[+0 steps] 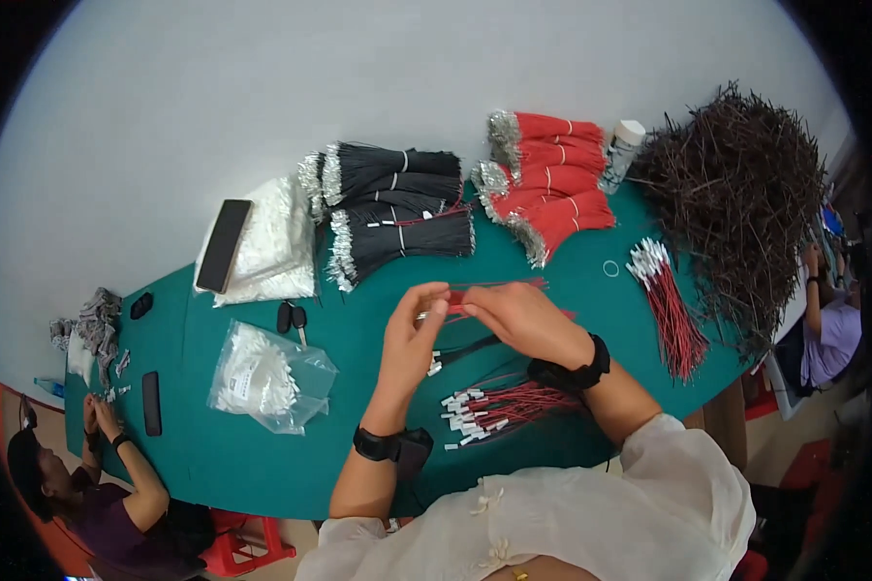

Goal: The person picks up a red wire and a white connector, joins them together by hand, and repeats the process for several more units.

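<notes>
My left hand [419,315] and my right hand [515,316] meet over the middle of the green table, fingertips close together. Thin red wires [530,284] pass between them and stick out beyond the right hand. Both hands are closed on these wires; their ends at the left fingers are mostly hidden. Just below the hands lie black wires [470,349] with small white ends. Nearer to me is a loose heap of red and dark wires with white connectors [475,412], partly under my right wrist.
Behind the hands lie tied black wire bundles [407,218] and red wire bundles [557,184]. Bags of white connectors [257,378], keys [291,320] and a phone [225,246] are left. Right are finished-looking wires [670,315] and a dark wire pile [736,194]. People [116,494] sit at both ends.
</notes>
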A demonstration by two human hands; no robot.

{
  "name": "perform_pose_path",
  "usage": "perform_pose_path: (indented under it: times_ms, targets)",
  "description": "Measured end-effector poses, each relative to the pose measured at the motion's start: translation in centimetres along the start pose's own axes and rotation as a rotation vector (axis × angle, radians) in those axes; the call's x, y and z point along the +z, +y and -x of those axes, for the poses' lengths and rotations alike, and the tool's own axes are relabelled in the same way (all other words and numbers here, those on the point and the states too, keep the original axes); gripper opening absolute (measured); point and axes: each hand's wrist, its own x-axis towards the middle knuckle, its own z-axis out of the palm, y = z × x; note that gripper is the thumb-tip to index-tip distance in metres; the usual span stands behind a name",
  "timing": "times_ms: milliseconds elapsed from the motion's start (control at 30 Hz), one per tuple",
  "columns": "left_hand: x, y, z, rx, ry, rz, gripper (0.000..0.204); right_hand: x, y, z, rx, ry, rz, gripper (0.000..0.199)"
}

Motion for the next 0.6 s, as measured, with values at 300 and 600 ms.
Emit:
perform_pose_path:
  times_ms: [300,600]
  targets:
    - [0.1,1.9,-0.3,-0.126,0.091,0.347,0.028,0.3,1.2,-0.1,0.095,0.064,-0.409,0.017]
    - [-0.7,1.2,0.3,-0.060,0.106,0.157,0.010,1.2,1.2,0.0,0.252,0.011,-0.692,0.017]
